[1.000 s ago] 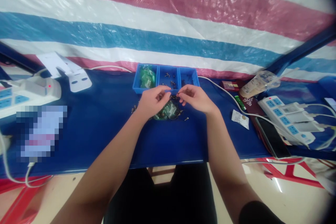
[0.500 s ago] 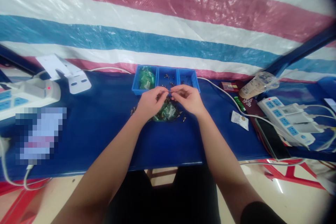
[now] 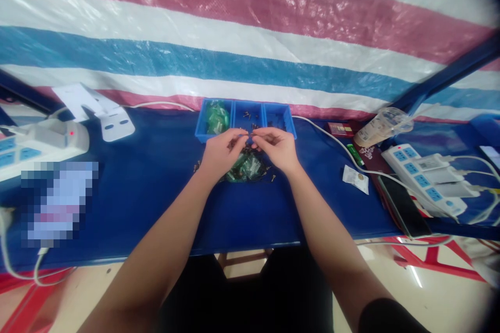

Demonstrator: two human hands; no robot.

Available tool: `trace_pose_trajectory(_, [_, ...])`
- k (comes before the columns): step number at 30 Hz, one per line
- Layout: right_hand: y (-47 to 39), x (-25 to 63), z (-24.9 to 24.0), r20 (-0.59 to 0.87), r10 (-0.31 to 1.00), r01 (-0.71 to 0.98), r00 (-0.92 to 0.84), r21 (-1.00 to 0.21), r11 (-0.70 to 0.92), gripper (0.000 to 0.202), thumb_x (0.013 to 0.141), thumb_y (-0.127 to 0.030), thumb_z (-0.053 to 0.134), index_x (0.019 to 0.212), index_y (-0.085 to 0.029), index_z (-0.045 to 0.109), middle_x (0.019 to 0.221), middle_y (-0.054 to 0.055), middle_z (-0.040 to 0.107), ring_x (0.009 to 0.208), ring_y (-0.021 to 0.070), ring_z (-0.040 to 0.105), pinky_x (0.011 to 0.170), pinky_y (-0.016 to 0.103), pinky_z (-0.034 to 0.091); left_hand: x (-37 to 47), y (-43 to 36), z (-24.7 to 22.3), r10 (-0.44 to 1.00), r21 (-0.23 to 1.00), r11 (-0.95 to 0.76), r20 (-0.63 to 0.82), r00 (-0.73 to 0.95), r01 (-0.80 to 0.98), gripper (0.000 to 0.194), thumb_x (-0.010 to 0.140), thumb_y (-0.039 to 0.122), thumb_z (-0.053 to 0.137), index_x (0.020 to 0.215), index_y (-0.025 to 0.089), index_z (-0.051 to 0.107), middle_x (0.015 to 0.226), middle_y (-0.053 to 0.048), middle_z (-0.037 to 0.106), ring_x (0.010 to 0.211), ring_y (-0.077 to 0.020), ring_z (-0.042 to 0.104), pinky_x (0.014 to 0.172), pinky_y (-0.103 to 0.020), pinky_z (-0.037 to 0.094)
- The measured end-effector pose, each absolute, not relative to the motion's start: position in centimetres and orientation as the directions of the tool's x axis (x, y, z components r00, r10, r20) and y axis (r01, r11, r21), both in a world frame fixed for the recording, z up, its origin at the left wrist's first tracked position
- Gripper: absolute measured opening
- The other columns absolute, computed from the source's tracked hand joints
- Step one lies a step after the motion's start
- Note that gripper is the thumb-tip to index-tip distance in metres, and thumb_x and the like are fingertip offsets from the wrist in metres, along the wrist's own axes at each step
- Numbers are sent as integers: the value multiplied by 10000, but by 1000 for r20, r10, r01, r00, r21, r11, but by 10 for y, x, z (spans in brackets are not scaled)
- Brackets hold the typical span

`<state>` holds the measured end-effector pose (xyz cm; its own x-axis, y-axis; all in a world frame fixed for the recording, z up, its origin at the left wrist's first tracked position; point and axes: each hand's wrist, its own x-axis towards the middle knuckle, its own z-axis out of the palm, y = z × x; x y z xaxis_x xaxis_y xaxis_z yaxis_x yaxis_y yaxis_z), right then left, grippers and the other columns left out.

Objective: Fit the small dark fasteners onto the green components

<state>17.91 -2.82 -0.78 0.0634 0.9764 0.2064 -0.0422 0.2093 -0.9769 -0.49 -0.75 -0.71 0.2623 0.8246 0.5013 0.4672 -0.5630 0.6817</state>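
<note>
My left hand [image 3: 223,152] and my right hand [image 3: 278,149] meet fingertip to fingertip, each pinched on something too small to make out. Just below them lies a green plastic bag [image 3: 247,166] with small metal parts [image 3: 273,178] scattered around it on the blue table [image 3: 250,218]. Behind my hands stand three joined blue bins. The left bin [image 3: 200,127] holds another green bag [image 3: 217,117], the middle bin [image 3: 241,106] has a few small dark parts, and the right bin [image 3: 276,109] is partly hidden by my right hand.
On the left are a white power strip [image 3: 23,153], a blurred-out phone [image 3: 62,200] and a white stand [image 3: 117,124]. To the right are a plastic cup [image 3: 371,132], a white packet [image 3: 355,179], a dark phone [image 3: 404,205], a power strip [image 3: 424,182] and cables.
The whole view has shifted very slightly. Both hands stay pinched together above the green bag, with only a small movement of the fingers.
</note>
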Motion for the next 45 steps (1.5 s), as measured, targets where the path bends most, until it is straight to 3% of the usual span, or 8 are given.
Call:
trace_pose_trajectory(6, [-30, 178, -4, 209, 976, -57, 52, -976, 212, 282, 748, -372, 830, 972, -214, 762, 876, 29, 778, 712, 153, 739, 660, 314, 619, -5, -6, -9, 826, 683, -561, 498, 262, 468, 199, 963, 357, 604, 1025, 202, 713, 779, 0, 736, 646, -125, 672, 658, -249, 515])
trace_pose_trajectory(13, [-29, 180, -5, 217, 974, -33, 62, -975, 220, 257, 765, -379, 818, 946, -207, 756, 844, 31, 774, 705, 159, 742, 615, 298, 602, -5, -8, -8, 839, 717, -543, 482, 251, 438, 223, 969, 356, 613, 1116, 211, 698, 827, 2, 760, 715, -133, 722, 701, -241, 549])
trace_pose_trajectory(19, [-30, 180, -3, 203, 977, -47, 60, -977, 206, 273, 752, -399, 828, 935, -210, 753, 840, 31, 775, 708, 163, 745, 621, 303, 608, -6, -7, -8, 819, 689, -570, 522, 238, 448, 187, 958, 363, 628, 1030, 210, 707, 780, 11, 738, 644, -118, 686, 640, -236, 513])
trace_pose_trajectory(35, [-31, 178, -2, 211, 976, -59, 59, -975, 214, 289, 748, -385, 833, 964, -211, 752, 873, 32, 779, 723, 160, 752, 695, 324, 631, -6, -9, -4, 837, 705, -547, 463, 292, 452, 206, 1008, 367, 537, 1052, 205, 657, 726, 17, 694, 638, -116, 668, 644, -225, 498])
trace_pose_trajectory(45, [-30, 179, -2, 211, 975, -78, 67, -973, 216, 252, 750, -356, 834, 933, -202, 754, 848, 33, 781, 719, 164, 757, 670, 307, 624, -6, -8, -7, 822, 688, -569, 498, 278, 450, 210, 975, 366, 596, 1102, 217, 675, 747, 22, 707, 632, -114, 668, 649, -232, 497])
